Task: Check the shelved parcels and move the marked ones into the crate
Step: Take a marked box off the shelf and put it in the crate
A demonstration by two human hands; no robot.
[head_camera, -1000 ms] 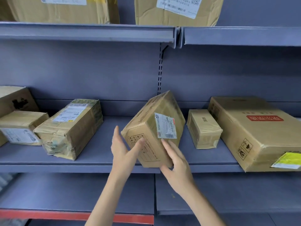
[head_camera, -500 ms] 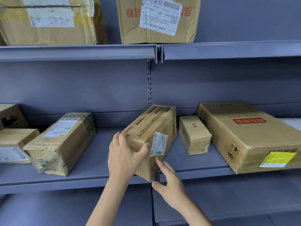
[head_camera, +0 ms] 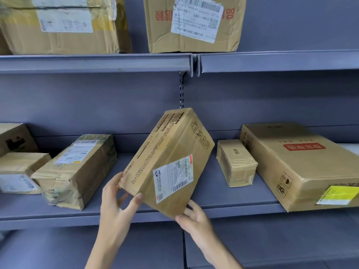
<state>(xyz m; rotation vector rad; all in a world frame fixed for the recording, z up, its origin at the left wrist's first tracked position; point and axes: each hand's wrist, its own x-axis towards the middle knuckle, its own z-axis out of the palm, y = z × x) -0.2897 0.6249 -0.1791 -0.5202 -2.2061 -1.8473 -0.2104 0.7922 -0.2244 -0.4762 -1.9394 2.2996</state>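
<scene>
Grey shelf (head_camera: 223,197) holds unchecked parcels while both hands, left (head_camera: 114,206) and right (head_camera: 196,220), clasp a tilted box (head_camera: 171,152); no crate shows.

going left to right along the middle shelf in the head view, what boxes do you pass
stacked boxes at the left edge → taped box with a white label → tilted parcel held by the left hand and right hand → small box → large flat box with a yellow sticker
</scene>
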